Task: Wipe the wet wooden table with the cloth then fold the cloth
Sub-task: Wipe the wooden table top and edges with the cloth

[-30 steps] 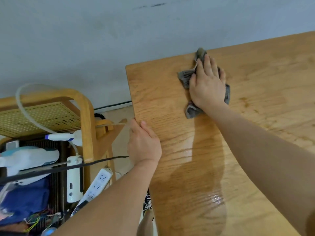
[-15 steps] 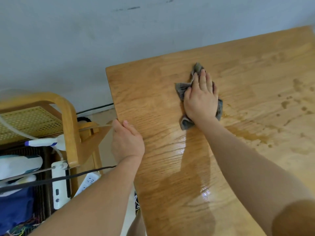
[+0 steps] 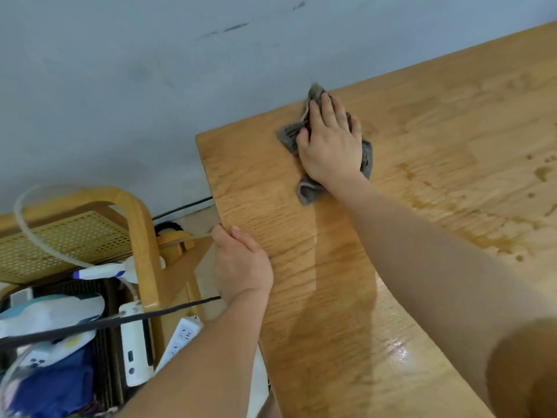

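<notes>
A crumpled grey cloth (image 3: 289,134) lies on the wooden table (image 3: 437,140) near its far edge by the wall. My right hand (image 3: 330,140) presses flat on top of the cloth, fingers pointing toward the wall, and covers most of it. My left hand (image 3: 241,263) grips the table's left edge, thumb on top. Wet streaks and drops darken the wood to the right of the cloth, and a shiny wet patch (image 3: 398,349) glints near the front.
A grey wall (image 3: 150,86) runs behind the table. Left of the table stands a wooden rack with a cane panel (image 3: 69,239), holding a clear hose, white power strips (image 3: 180,336), a black cable and blue fabric.
My right hand has slid the cloth away from me, up to the far edge by the wall. The left hand keeps its grip on the table's left edge. The camera view has shifted.
</notes>
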Motion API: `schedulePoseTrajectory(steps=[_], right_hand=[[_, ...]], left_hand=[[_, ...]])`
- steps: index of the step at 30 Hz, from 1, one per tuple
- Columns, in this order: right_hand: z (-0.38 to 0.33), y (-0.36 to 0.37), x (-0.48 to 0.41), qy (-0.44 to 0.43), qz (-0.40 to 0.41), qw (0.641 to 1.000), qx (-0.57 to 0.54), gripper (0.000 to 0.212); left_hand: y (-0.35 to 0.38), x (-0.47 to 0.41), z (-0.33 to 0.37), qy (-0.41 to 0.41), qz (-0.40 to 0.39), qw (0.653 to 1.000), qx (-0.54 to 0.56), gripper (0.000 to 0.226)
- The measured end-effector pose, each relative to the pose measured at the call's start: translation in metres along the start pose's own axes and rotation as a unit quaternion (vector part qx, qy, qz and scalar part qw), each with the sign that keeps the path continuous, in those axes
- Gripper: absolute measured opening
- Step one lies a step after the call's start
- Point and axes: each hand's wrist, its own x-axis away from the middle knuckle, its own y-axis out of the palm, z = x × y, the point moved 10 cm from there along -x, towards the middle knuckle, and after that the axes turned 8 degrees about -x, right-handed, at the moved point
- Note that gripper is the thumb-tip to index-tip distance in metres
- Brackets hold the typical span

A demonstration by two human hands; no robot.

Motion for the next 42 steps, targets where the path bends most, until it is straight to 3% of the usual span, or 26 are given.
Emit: schedulePoseTrajectory(steps=[3,7,10,12,15,17,19,21,25,27,28,32,33,35,38,42], right_hand=[[-0.012,0.003,-0.018,-0.010,0.004,1.000,0.015,0.055],[-0.070,0.023,0.067,-0.232,-0.062,0.970,0.024,0.051],[-0.066,0.024,0.121,-0.303,-0.100,0.948,0.012,0.049],[-0.042,0.010,0.093,-0.278,-0.074,0.958,0.001,0.050],[0.010,-0.014,0.011,-0.098,-0.011,0.995,0.012,0.055],[0.023,-0.013,-0.016,-0.016,0.001,0.999,0.035,0.055],[0.005,-0.006,-0.011,-0.028,0.013,0.999,0.044,0.057],[-0.024,0.001,0.021,-0.092,0.021,0.995,0.041,0.059],[-0.055,0.016,0.125,-0.245,-0.056,0.968,0.006,0.051],[-0.037,0.008,0.120,-0.278,-0.064,0.958,0.003,0.050],[-0.023,0.002,0.102,-0.252,-0.052,0.966,0.011,0.050],[0.020,-0.013,0.047,-0.010,0.018,1.000,0.019,0.056],[0.010,-0.010,0.061,-0.009,0.030,0.999,0.022,0.056],[-0.025,0.001,0.112,-0.089,0.025,0.996,0.011,0.055],[-0.042,0.012,0.204,-0.186,-0.037,0.982,-0.002,0.051],[0.023,-0.010,0.213,-0.138,-0.043,0.989,0.010,0.053]], left_hand=[[0.003,0.000,-0.001,0.009,0.003,1.000,-0.009,0.039],[0.000,0.003,0.000,0.013,0.023,1.000,-0.001,0.042],[-0.002,0.002,0.003,0.023,0.025,0.999,-0.001,0.041],[-0.001,0.000,0.002,0.021,0.025,0.999,-0.002,0.039],[0.001,0.000,0.000,0.016,0.020,1.000,-0.007,0.037],[0.002,0.000,0.001,0.022,0.022,0.999,-0.009,0.038],[0.001,0.001,0.000,0.023,0.027,0.999,-0.008,0.038],[0.000,0.003,0.000,0.022,0.027,0.999,-0.008,0.037],[-0.005,0.003,0.001,0.020,0.038,0.999,-0.009,0.037],[-0.003,0.001,0.002,0.017,0.033,0.999,-0.021,0.036],[-0.002,0.000,0.001,0.016,0.029,0.999,-0.025,0.036],[-0.001,0.000,-0.001,0.015,0.031,0.999,-0.031,0.033],[-0.002,0.002,-0.001,0.017,0.033,0.999,-0.033,0.033],[-0.004,0.005,0.001,0.019,0.038,0.999,-0.027,0.034],[-0.004,0.003,0.000,0.013,0.041,0.998,-0.037,0.037],[-0.002,0.000,0.001,0.024,0.034,0.998,-0.047,0.039]])
